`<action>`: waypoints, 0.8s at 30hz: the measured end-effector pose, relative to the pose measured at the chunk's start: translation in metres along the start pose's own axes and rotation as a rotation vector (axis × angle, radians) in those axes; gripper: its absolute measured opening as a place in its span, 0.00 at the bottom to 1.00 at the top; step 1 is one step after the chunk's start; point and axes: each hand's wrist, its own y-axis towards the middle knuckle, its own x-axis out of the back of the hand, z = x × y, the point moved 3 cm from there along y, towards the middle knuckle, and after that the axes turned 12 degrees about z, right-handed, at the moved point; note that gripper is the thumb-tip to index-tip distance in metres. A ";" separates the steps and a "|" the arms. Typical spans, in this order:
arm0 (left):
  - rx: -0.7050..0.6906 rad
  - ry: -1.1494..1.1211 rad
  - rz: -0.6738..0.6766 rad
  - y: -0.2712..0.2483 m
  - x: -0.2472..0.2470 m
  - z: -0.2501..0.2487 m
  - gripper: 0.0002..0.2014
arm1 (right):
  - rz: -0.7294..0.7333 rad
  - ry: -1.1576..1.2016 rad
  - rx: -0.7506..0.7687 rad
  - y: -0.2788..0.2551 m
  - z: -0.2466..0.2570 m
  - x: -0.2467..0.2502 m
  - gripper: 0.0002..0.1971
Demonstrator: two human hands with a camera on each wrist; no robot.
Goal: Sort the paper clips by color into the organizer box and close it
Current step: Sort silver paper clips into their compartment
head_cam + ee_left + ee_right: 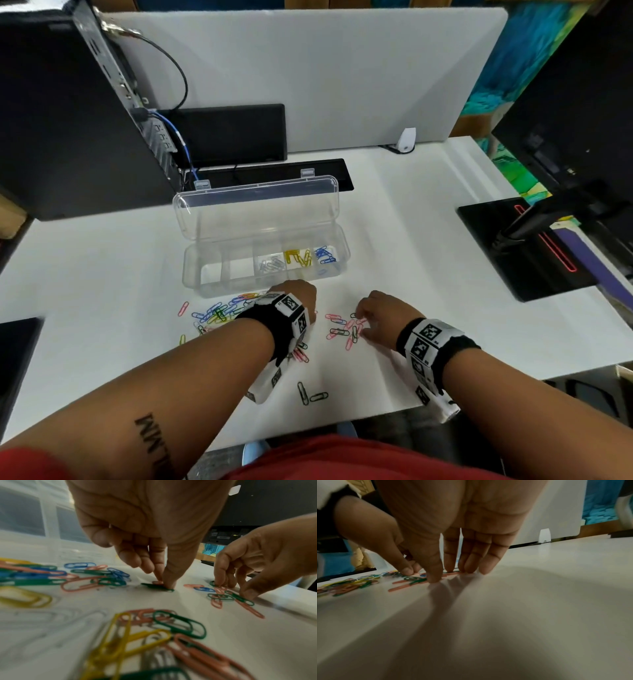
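Observation:
The clear organizer box (268, 285) stands with its lid (257, 209) open; silver (272, 264), yellow (298, 257) and blue clips (324, 255) fill its three right compartments. Mixed clips (219, 311) lie in front of it. My left hand (299, 296) is just before the box; its thumb and index finger (163, 584) pinch a green clip (154, 586) flat on the table, beside a pink one (157, 582). My right hand (366, 322) spreads its fingertips (450, 569) over a small group of pink and green clips (342, 330), thumb apart from the fingers.
A computer tower (68, 113) stands at back left and a black monitor base (524, 246) at right. A grey divider panel (308, 78) closes the back. Two loose dark clips (310, 394) lie near the table's front edge.

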 end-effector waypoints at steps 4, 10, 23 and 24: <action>0.002 -0.001 0.039 0.004 -0.003 -0.001 0.14 | 0.000 0.003 0.029 0.003 0.001 -0.001 0.14; -0.127 -0.099 -0.070 0.002 0.004 -0.011 0.07 | -0.022 0.006 0.088 0.006 0.004 -0.002 0.12; -0.224 -0.059 -0.043 0.011 0.003 -0.026 0.13 | 0.012 -0.067 0.105 0.008 0.013 -0.003 0.13; -0.225 -0.048 -0.036 0.010 0.003 -0.026 0.12 | 0.011 -0.065 0.095 0.009 0.014 -0.004 0.12</action>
